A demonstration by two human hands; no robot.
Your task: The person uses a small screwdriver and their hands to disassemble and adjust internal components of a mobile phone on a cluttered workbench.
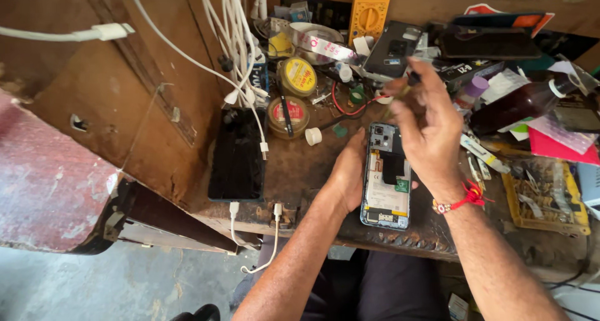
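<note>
Steadying opened phone [386,182] | left hand [347,174] | right hand [428,124] raised

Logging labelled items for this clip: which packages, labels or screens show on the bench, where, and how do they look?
Yellow multimeter: back centre, upright, grey screen.
Two round tins: left of centre, gold lids, red-and-yellow labels.
Dark phone: left of the left hand, black screen up, charging cable attached.
Opened phone: by the left hand, small green sticker inside.
Brown bottle: right, lying down, white cap.
</note>
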